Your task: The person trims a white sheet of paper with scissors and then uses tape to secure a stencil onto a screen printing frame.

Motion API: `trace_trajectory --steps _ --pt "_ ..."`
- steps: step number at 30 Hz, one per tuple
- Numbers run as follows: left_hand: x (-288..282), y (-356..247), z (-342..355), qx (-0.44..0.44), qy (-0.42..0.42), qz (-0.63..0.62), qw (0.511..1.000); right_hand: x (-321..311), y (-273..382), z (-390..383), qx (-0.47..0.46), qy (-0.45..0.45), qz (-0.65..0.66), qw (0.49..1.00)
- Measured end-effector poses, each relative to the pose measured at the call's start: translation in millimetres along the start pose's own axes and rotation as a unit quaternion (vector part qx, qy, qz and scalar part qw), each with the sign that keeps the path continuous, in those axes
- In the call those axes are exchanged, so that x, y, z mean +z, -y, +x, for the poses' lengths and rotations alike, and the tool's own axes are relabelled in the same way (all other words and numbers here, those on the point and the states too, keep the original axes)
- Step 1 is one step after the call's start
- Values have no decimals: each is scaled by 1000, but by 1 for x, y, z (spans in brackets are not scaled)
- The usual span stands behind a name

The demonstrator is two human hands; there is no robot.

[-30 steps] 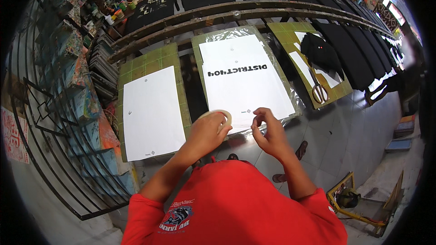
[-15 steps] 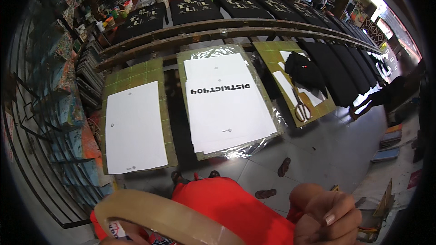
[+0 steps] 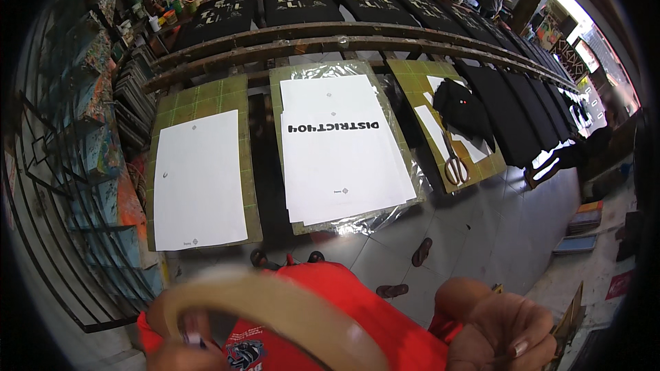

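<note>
Left grip [image 3: 184, 357] — tape roll [image 3: 278, 306] rightward

Glare fills the upper-right opening [image 3: 570, 8], the near tape roll [image 3: 282, 306] is blurred, and outer lines bow.

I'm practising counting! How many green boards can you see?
3: the left board, under white paper; the middle board, under clear plastic and papers; the right board, under scissors and black cloth. Others might hide beneath the black panels.
</note>
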State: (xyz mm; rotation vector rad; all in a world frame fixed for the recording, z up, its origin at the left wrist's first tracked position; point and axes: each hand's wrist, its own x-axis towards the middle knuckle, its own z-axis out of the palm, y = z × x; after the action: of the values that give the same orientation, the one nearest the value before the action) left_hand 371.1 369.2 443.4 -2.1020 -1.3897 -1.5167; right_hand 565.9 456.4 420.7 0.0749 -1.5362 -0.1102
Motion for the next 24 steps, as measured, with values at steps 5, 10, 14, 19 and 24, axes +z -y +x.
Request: trace_trajectory --steps 5,10,14,19,24 --pt "73 106 -12 -31 129 1 991 -1 18 2 111 86 -80 987" --pt "252 195 -109 2 202 -40 979 -13 -16 -19 108 193 -101 970" --pt "294 208 -156 24 280 -3 960 -7 -39 -44 174 383 -136 897" --pt "311 225 -184 20 359 34 932 7 -54 -76 188 425 -154 872" --pt "260 201 -160 -333 206 -266 881 33 -59 -105 212 448 -161 854"
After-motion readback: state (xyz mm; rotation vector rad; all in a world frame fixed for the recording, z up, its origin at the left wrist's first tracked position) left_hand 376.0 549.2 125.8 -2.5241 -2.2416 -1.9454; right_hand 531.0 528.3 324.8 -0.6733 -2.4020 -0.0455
